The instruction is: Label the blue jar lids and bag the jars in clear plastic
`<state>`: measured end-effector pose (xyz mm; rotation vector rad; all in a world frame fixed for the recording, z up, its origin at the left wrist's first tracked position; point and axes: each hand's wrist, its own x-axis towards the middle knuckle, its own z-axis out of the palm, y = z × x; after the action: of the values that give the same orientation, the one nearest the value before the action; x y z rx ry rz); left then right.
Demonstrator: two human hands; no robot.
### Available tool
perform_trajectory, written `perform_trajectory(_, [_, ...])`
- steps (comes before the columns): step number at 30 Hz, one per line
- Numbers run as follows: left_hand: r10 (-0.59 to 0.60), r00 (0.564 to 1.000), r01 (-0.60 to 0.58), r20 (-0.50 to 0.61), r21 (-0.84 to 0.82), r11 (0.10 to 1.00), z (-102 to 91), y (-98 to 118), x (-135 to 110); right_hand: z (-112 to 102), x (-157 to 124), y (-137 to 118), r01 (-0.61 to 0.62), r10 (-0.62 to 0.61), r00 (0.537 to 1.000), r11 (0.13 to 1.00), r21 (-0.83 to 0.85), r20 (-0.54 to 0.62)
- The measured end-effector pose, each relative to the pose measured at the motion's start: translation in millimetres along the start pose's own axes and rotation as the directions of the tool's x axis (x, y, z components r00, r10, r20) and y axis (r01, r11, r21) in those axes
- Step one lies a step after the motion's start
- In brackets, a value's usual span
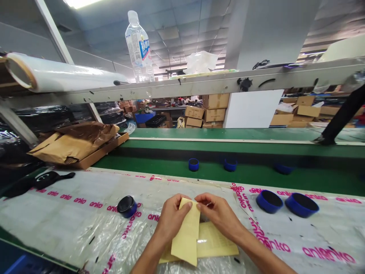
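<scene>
Between the thumb and fingers of my left hand [173, 217] is a yellow sheet of paper [186, 236], held upright and tilted. At its upper right edge, my right hand [218, 213] pinches with curled fingers; part of the grip is hidden. More yellow paper [218, 241] lies flat below, on the plastic-covered bench [71, 220] printed with pink letters. To the left of my hands sits a round blue piece with a black top [127, 206]. Two similar blue and black pieces, one nearer [269, 201] and one farther right [302, 204], lie to the right.
Behind the bench runs a green conveyor belt [159, 163] carrying several blue and black pieces [193, 164]. At the left are a carton tray with brown paper [76, 142] and a black strap-like item [51, 179]. A metal rail [171, 88] above holds a water bottle [139, 49] and a plastic film roll [65, 74].
</scene>
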<state>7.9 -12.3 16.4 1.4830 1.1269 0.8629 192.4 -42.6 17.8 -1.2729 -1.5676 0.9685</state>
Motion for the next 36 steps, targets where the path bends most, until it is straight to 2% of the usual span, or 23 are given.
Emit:
perform_trajectory(10, [-0.027,0.997,0.030,-0.077,0.033,0.999,7.3,0.4,-4.8,5.2,-3.9,-6.2,0.003,-0.012,0.999,0.985,-0.171,-0.052])
perform_trajectory(15, [-0.041,0.998,0.041,-0.044,-0.017,0.999,10.0,0.5,-8.4,5.1,-7.9,-8.5,0.045,-0.059,0.997,0.973,-0.227,-0.055])
perform_trajectory(18, [-0.047,0.999,0.046,-0.023,-0.055,0.997,10.4,0.5,-10.8,4.3,-9.5,-9.5,0.049,-0.061,0.997,0.978,-0.203,-0.053])
perform_trajectory(23, [-0.044,0.998,0.041,-0.049,-0.044,0.998,9.7,0.9,-12.6,3.7,-8.4,-9.6,0.040,-0.044,0.999,0.993,-0.115,-0.026])
perform_trajectory(29, [-0.047,0.998,0.046,-0.050,-0.034,0.998,9.6,0.1,-14.0,4.5,-9.0,-9.8,0.050,-0.053,0.999,0.978,-0.204,-0.008])
perform_trajectory(36, [-0.067,0.997,0.065,-0.044,-0.051,0.997,12.7,0.1,-17.6,8.9,-15.8,-2.1,0.179,-0.188,0.982,0.900,-0.398,0.017])
